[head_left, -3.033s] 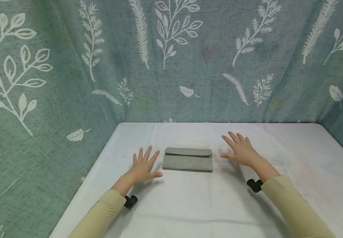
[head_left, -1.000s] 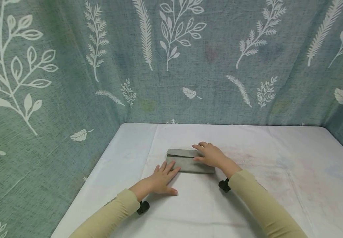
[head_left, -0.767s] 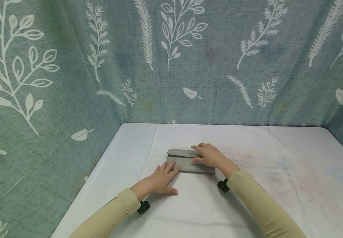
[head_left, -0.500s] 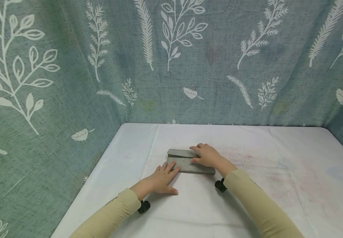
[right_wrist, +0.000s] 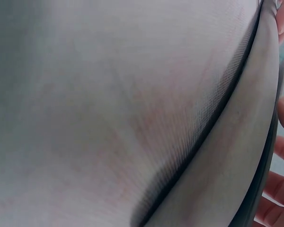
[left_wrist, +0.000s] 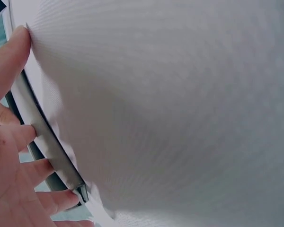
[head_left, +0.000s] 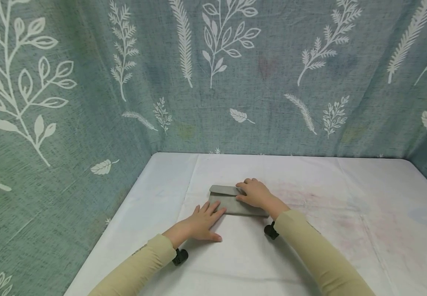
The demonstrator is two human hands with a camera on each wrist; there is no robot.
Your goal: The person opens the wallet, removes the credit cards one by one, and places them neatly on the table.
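A flat grey pouch (head_left: 237, 206) with a fold-over flap (head_left: 221, 190) along its far side lies on the white-covered table. My left hand (head_left: 201, 225) rests its spread fingertips on the pouch's front left part, with the thumb out over the cloth. Over the right part of the flap, my right hand (head_left: 255, 194) lies with loosely bent fingers at the far fold and the thumb near the flap's front edge. The left wrist view shows straight left fingers along the pouch edge (left_wrist: 52, 146). In the right wrist view, a dark gap shows beside the pouch's near panel (right_wrist: 227, 142).
A white cloth (head_left: 309, 246) covers the table, with faint reddish stains to the right. Grey-green curtains (head_left: 198, 115) with white leaf prints stand behind and at both sides. Black wrist cameras (head_left: 181, 256) hang under the tan sleeves (head_left: 317, 250).
Both hands have moved inward from either side of the pouch onto it. Over the last second the right hand has slid slightly left along the flap; the left hand has stayed put.
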